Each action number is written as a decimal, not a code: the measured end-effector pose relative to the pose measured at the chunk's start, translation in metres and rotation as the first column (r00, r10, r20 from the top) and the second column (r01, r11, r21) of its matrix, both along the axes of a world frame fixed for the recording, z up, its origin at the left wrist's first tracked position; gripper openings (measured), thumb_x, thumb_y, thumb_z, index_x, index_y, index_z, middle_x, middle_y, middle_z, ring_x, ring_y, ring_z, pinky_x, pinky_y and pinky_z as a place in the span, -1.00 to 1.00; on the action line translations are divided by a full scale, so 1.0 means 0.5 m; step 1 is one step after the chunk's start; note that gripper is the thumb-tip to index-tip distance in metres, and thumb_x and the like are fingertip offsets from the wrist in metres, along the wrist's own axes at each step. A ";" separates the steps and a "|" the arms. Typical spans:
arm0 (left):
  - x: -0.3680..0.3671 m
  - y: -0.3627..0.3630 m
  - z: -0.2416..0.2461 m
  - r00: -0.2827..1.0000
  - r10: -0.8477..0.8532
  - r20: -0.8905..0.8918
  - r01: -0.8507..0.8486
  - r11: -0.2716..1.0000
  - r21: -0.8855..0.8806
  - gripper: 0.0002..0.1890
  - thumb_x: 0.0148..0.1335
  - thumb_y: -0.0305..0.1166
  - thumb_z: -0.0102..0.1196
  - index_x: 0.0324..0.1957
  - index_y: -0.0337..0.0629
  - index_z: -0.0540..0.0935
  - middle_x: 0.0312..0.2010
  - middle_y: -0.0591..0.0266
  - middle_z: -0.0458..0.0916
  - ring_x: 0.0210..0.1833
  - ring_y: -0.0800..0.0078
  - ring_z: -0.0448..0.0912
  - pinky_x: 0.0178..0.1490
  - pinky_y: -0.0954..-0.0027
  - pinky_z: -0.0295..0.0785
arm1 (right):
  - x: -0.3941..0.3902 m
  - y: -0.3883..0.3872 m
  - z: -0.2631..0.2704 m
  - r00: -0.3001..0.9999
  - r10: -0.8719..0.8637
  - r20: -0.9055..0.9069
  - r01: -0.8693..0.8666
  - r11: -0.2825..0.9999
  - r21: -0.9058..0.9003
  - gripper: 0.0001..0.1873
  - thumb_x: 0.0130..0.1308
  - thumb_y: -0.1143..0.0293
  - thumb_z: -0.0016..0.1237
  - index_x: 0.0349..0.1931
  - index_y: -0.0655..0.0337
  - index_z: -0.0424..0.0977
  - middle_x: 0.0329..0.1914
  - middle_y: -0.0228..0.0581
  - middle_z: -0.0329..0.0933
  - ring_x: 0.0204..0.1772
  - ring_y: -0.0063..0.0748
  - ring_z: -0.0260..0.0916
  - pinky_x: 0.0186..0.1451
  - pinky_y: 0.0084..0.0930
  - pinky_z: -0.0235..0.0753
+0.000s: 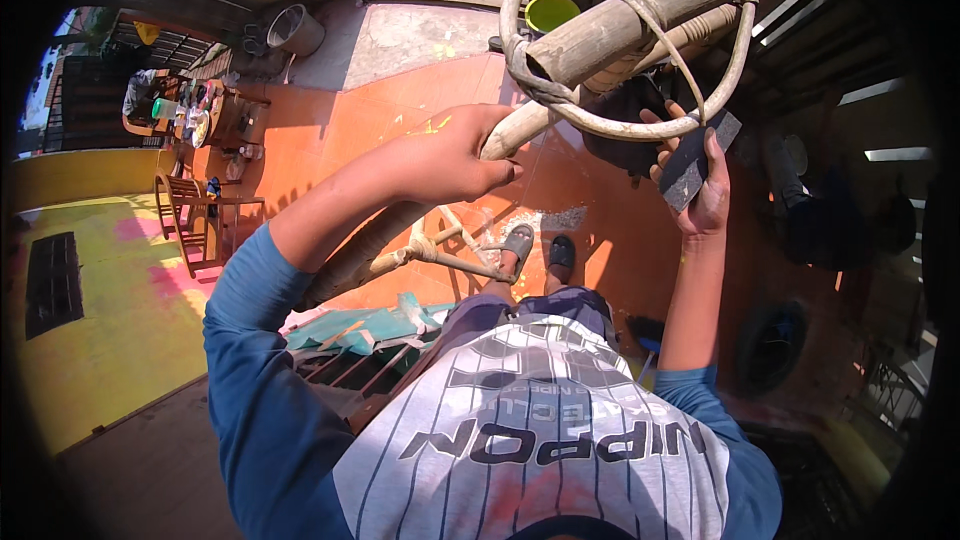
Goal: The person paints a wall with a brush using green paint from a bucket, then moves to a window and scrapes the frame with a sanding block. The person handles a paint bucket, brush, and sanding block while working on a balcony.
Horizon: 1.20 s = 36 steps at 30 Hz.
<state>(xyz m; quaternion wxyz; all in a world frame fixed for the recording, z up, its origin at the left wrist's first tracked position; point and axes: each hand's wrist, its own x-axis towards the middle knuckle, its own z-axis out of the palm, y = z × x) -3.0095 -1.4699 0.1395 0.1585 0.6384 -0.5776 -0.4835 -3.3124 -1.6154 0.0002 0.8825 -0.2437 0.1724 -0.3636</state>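
My left hand [465, 154] is closed around a pole of a bamboo and rattan frame [525, 127], which runs from beside my left arm up to the top right. At its upper end, a thick hollow bamboo piece [652, 19] is lashed inside a bent rattan ring [517, 7]. My right hand [709, 195] holds a dark sheet, apparently folded sandpaper [694, 169], between thumb and fingers. The sheet lies at the lower right of the ring; whether it touches the ring I cannot tell. Thinner lashed struts [424, 249] of the frame reach down near my feet.
Pale debris [551, 219] lies on the orange tiled floor [435, 101] by my sandals. A wooden chair [199, 217] and a cluttered table [221, 112] stand at the left. A bucket [297, 30] and a yellow-green tub [551, 13] are farther off. Torn teal sheeting [375, 326] lies beside me.
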 end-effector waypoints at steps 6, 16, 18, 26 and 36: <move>0.039 0.102 0.015 0.980 0.167 0.106 -0.158 0.984 -0.083 -0.57 0.16 -0.43 0.17 0.11 -0.23 0.55 -0.30 0.03 0.63 -0.25 0.24 0.58 -0.09 0.20 0.48 | 0.218 -0.040 0.088 0.991 0.051 0.121 -0.048 0.999 -0.027 -0.59 0.52 0.10 -0.13 0.18 0.19 0.36 -0.21 -0.09 0.61 -0.23 -0.17 0.65 -0.24 -0.10 0.70; 0.149 0.311 -0.005 0.836 0.497 0.232 -0.471 0.867 -0.163 -0.67 0.11 -0.34 0.17 -0.07 -0.23 0.57 -0.34 -0.04 0.66 -0.25 0.12 0.66 -0.15 0.16 0.51 | 0.536 0.060 0.093 0.934 0.279 -0.222 -0.310 0.944 -0.117 -0.62 0.59 0.14 -0.27 0.17 0.20 0.40 -0.16 -0.22 0.61 -0.22 -0.29 0.63 -0.17 -0.29 0.69; 0.191 0.346 -0.020 0.796 0.560 0.230 -0.547 0.828 -0.121 -0.66 0.13 -0.34 0.16 -0.04 -0.24 0.56 -0.34 -0.04 0.66 -0.29 0.15 0.67 -0.19 0.18 0.53 | 0.617 0.070 0.071 0.881 0.462 -0.102 -0.473 0.859 -0.196 -0.59 0.58 0.12 -0.24 0.20 0.22 0.38 -0.13 -0.17 0.62 -0.23 -0.28 0.64 -0.19 -0.28 0.69; 0.457 0.510 -0.086 0.548 0.805 0.227 -0.826 0.564 -0.008 -0.66 0.17 -0.33 0.13 -0.05 -0.30 0.53 -0.47 0.06 0.63 -0.55 0.38 0.60 -0.44 0.29 0.50 | 1.047 0.175 0.082 0.603 0.637 -0.480 -0.777 0.607 -0.170 -0.65 0.45 -0.04 -0.03 -0.14 0.06 0.52 -0.35 -0.35 0.60 -0.41 -0.46 0.56 -0.33 -0.41 0.59; 0.826 0.741 -0.259 0.161 0.980 0.115 -0.987 0.158 0.031 -0.60 0.19 -0.34 0.16 0.02 -0.29 0.42 -0.53 0.24 0.51 -0.60 0.48 0.48 -0.52 0.36 0.43 | 0.941 0.139 -0.091 0.560 0.647 -0.518 -0.785 0.613 -0.083 -0.33 0.53 -0.06 -0.19 0.49 0.10 0.13 0.35 -0.10 0.47 -0.49 -0.65 0.43 -0.46 -0.65 0.48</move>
